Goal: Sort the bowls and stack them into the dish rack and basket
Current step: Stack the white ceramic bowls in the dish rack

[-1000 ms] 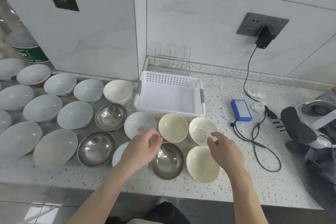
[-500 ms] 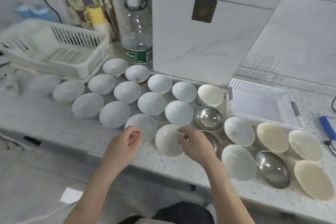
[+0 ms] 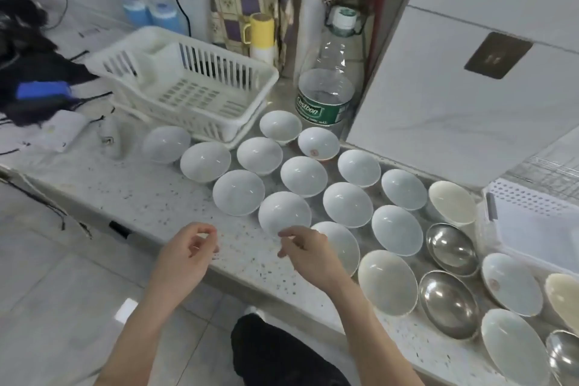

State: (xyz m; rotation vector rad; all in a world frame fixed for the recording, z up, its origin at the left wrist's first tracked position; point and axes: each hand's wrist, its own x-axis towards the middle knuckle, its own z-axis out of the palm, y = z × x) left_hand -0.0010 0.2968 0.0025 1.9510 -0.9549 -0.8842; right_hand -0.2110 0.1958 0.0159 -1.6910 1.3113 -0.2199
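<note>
Speckled stone countertop (image 3: 163, 197) runs across the room, crowded with bowls. Nearest the person is one white bowl (image 3: 284, 213) at the counter's front edge; the right hand (image 3: 308, 252) hangs just in front of it, fingers loosely curled and holding nothing, fingertips at its near rim. Beside that bowl to the left, over bare counter, the left hand (image 3: 188, 249) hovers, also loosely curled and empty. Behind the bowl, past the other white bowls, stands the dish rack (image 3: 188, 84); far to its right sits the white basket (image 3: 532, 222). I'd judge the right hand better placed to lift it.
</note>
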